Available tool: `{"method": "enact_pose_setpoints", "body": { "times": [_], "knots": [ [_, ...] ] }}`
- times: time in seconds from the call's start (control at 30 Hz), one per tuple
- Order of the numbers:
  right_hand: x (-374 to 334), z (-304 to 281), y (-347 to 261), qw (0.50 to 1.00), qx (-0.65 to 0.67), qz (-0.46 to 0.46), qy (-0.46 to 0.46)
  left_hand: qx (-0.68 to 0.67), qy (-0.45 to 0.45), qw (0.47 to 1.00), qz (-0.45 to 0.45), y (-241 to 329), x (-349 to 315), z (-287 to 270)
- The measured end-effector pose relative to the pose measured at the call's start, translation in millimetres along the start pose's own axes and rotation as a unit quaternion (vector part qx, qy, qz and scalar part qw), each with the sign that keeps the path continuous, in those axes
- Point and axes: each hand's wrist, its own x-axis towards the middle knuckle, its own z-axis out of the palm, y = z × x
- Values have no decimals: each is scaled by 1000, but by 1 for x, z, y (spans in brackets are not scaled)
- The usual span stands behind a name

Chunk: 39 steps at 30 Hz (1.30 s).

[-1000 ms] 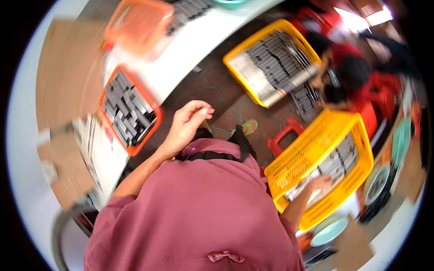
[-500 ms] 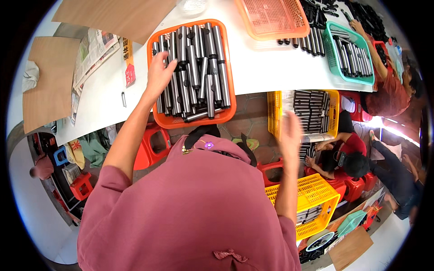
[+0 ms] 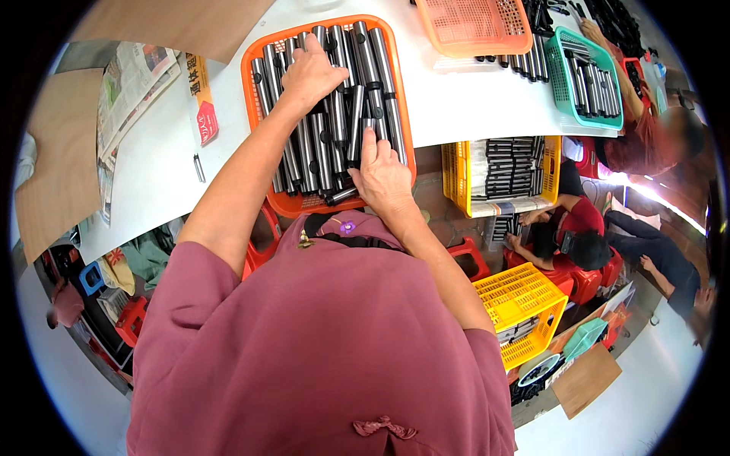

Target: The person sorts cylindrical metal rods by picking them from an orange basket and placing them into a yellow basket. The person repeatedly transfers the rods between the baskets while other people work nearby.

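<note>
An orange plastic basket [image 3: 405, 91] on the white table holds a heap of silver metal tubes with black ends [image 3: 320, 144]; I cannot tell what they are for. My left hand [image 3: 310, 76] rests over the tubes in the upper half of the basket, thumb and fingers spread. At the basket's near right part is my right hand [image 3: 382, 176], its fingers stretched over the tubes and its thumb apart. Its fingertips touch the end of a tube. Neither hand visibly grips a tube, though the undersides of both are hidden.
To the right stand a peach basket [image 3: 475, 49], a green basket [image 3: 559, 83] of tubes and a yellow crate [image 3: 456, 175] of stacked tubes. Another yellow crate [image 3: 525, 285] lies lower. Co-workers sit at the right. Newspaper [image 3: 137, 83] and a loose tool-like piece [image 3: 198, 168] lie left.
My right hand has come left from beside the yellow crate onto the tubes. My left hand has moved from the basket's left edge further in over the heap. The view has shifted slightly.
</note>
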Motion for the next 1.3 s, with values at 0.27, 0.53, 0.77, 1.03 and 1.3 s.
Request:
{"method": "enact_pose_setpoints", "body": {
  "times": [0.27, 0.53, 0.77, 1.03, 1.3],
  "knots": [
    [3, 20, -1, 985, 155, 70, 31, -67, -1, 998, -9, 1, 1, 10],
    [-11, 3, 17, 980, 167, 44, 101, -454, -112, 881, -72, -33, 7, 2],
    [-62, -36, 59, 915, 241, 76, 316, -648, -150, 745, -45, -60, -5, -12],
    [-240, -61, 179, 643, 378, 351, 566, -750, -373, 546, -1, -18, -24, -22],
    [-476, 1, 254, 485, 167, 587, 626, -622, -498, 603, 37, 157, -101, 45]
  ]
}}
